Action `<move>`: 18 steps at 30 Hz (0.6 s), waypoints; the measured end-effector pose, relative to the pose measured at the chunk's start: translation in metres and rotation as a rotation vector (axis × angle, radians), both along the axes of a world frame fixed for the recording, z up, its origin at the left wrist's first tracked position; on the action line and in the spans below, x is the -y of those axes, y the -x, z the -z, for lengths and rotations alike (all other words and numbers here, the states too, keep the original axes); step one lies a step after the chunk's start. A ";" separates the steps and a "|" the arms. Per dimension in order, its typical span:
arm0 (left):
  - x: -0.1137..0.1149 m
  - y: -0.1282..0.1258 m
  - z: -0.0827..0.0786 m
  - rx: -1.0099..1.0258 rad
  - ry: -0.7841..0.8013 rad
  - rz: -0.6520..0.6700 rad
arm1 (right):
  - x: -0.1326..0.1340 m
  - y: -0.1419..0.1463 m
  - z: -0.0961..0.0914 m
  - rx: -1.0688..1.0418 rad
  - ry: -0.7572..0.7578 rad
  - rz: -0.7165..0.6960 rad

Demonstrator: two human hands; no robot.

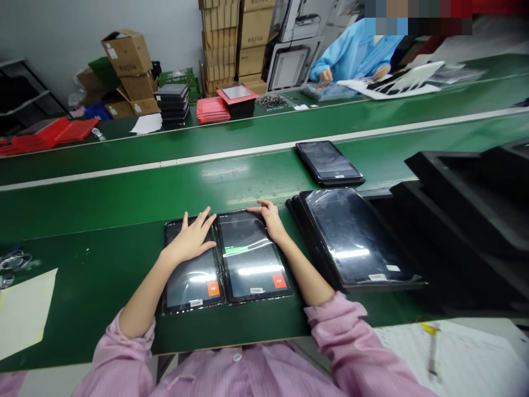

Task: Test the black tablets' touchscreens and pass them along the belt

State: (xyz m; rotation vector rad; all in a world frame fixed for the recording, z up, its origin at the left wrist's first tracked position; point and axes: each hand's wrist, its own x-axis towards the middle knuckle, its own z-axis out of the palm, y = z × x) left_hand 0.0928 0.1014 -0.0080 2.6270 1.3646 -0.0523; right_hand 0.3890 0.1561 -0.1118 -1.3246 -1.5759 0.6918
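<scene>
Two tablets lay side by side on the green bench (103,275) right in front of me, edges nearly touching. My left hand (190,237) rested flat on the upper screen of the left tablet (192,281), fingers spread wide, gripping nothing. My right hand (270,218) sat at the top edge of the right tablet (252,264), fingers loosely bent over its far corner and not closed around it.

Each screen showed an orange square (279,281) low on the right that seemed to read "Fail", and the right one also carried a green bar (236,250). White labels (256,290) near the bottom edges were too small to read.

Just beside my right arm stood a stack of wrapped tablets (351,237), with black trays (467,220) beyond it. One more tablet (328,161) lay on the belt, well apart. Across it, a co-worker's blue sleeve (351,55) leaned over white sheets (397,82).
</scene>
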 end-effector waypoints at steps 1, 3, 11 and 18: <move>0.001 0.000 0.000 0.010 0.047 0.022 | 0.000 0.000 -0.001 -0.002 0.007 -0.001; 0.005 0.000 -0.003 0.042 0.120 0.073 | 0.001 0.000 -0.002 -0.043 0.009 -0.030; 0.005 0.026 -0.017 0.039 -0.077 -0.142 | 0.000 0.002 -0.006 -0.222 -0.002 0.127; -0.010 0.042 0.000 0.033 -0.090 -0.185 | 0.000 0.005 -0.006 -0.152 -0.014 0.100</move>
